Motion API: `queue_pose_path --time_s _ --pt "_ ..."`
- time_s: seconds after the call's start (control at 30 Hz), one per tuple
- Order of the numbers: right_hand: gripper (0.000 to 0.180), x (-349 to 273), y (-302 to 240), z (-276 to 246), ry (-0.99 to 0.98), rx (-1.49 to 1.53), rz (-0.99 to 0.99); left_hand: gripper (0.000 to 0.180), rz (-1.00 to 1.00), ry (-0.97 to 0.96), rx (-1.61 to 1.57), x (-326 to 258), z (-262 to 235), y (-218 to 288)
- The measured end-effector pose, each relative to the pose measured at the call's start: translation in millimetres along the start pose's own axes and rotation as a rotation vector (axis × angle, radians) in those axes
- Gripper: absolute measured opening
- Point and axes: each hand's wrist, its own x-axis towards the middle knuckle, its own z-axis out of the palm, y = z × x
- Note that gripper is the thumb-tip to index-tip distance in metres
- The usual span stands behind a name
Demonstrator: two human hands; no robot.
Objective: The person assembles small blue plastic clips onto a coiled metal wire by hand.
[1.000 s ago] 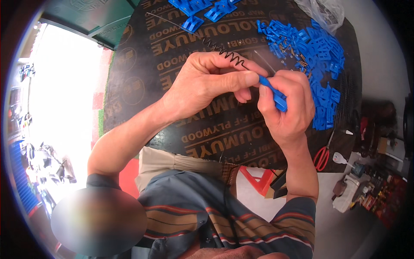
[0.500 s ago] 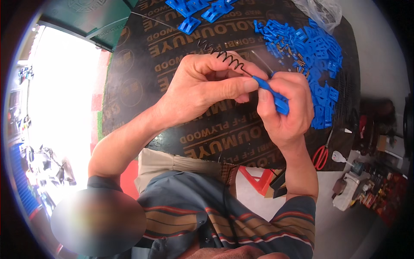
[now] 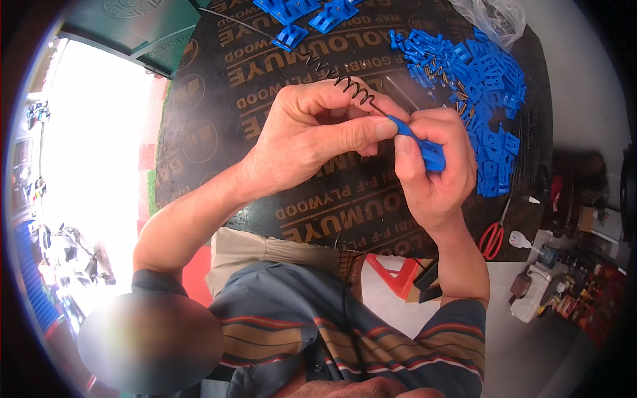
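Observation:
Over the dark table, my right hand (image 3: 439, 159) is closed around a small blue plastic part (image 3: 432, 156), its thumb pressed along the side. My left hand (image 3: 318, 129) pinches the narrow upper end of the same part between thumb and fingers. From that end a black coiled wire (image 3: 345, 81) rises up and to the left, passing over my left fingers. A thin, straight, pale rod (image 3: 401, 93) shows just beyond my hands; what it joins is hidden. Parts of the blue piece are covered by my fingers.
Loose blue plastic parts (image 3: 494, 73) are heaped at the far right, with brass-coloured pins (image 3: 459, 93) among them. Black springs (image 3: 527, 142) lie beside the heap. Assembled blue pieces (image 3: 290, 36) sit at the far edge. Red-handled scissors (image 3: 492, 240) rest near the right corner, a clear plastic bag (image 3: 494, 20) at the back.
My right hand has shifted slightly to the left and its fingers have closed in a little on the blue part. My left hand and the coil have barely moved.

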Motion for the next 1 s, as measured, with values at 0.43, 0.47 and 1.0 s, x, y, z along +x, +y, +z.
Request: queue_pose_path --time_s 0.43,0.47,1.0 --pt "0.035 -13 -4 6 0.093 0.100 0.096 0.020 -0.048 0.023 0.009 -2 4 1" --pt "0.035 -12 -5 5 0.072 0.058 0.067 0.020 -0.047 0.021 0.024 -2 4 0" --pt "0.035 -4 2 3 0.010 -0.006 -0.107 0.017 -0.075 0.033 0.010 -1 3 -2"
